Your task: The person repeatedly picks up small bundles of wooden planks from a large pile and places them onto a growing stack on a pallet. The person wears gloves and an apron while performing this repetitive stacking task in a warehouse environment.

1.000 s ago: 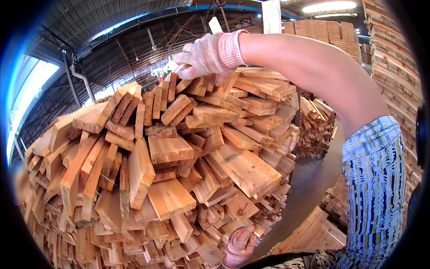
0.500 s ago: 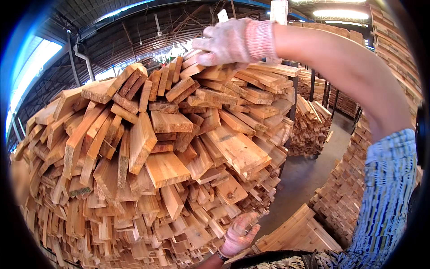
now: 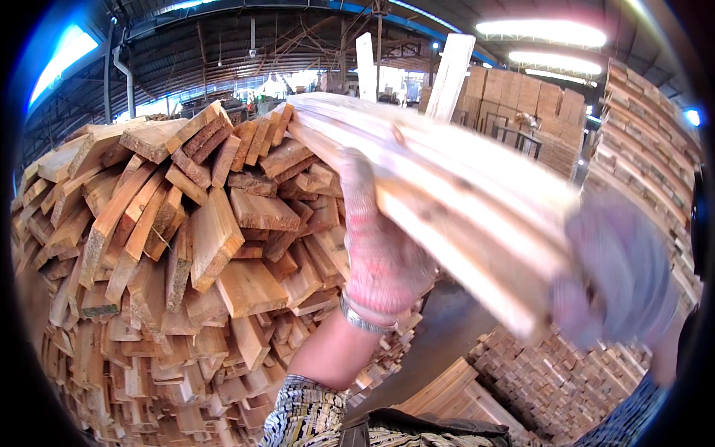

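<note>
Warehouse roof overhead; my gloved left hand and blurred right hand are clamped on stiff, rough, heavy boards beside the woodpile.

Board pile fills nine o'clock. Bundle of boards runs from twelve toward four, over the pile's top edge. Left hand under it at centre; right hand at three. Stacked planks at five.

The concrete floor carries a tall heap of wooden slats at nine o'clock and stacked wood blocks at five o'clock.
</note>
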Available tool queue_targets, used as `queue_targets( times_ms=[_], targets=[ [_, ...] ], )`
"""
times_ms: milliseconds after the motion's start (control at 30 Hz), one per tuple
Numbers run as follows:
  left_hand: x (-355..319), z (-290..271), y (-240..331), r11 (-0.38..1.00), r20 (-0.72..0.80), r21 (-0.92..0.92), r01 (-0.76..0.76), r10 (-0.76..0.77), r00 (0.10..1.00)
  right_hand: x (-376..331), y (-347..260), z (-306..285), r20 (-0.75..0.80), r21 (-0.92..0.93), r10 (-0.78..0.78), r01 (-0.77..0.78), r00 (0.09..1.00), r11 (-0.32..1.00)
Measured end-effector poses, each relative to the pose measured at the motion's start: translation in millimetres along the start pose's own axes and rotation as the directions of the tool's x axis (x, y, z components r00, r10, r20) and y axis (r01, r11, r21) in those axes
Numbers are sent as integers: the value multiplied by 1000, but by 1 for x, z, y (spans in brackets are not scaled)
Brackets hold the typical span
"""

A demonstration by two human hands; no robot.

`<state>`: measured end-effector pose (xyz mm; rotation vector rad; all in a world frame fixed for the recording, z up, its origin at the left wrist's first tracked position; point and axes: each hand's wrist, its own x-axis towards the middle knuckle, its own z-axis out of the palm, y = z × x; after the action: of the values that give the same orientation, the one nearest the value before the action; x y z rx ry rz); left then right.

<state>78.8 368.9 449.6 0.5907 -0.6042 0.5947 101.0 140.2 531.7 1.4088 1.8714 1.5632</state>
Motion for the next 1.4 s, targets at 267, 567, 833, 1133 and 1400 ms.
queue_targets(
  times_ms=[267,567,833,1133,1400],
  targets=[
    [-41,-30,-25,981,-240,159,111,-71,968,-24,-20,-3,387,736,261,-467,884,490],
    [-106,-90,-67,845,-21,485,224,-245,969,-17,-42,163,785,566,223,-522,578,-639],
    [-182,-55,-121,727,-345,387,568,-457,820,-122,-180,143,713,578,573,124,404,-807],
    [-260,-82,-211,406,-291,369,836,-804,518,-262,-336,72,751,628,657,-239,-63,-741],
    [-342,-97,-307,127,-135,420,899,-970,201,-352,-457,8,718,318,599,-599,-353,-734]
  ],
)
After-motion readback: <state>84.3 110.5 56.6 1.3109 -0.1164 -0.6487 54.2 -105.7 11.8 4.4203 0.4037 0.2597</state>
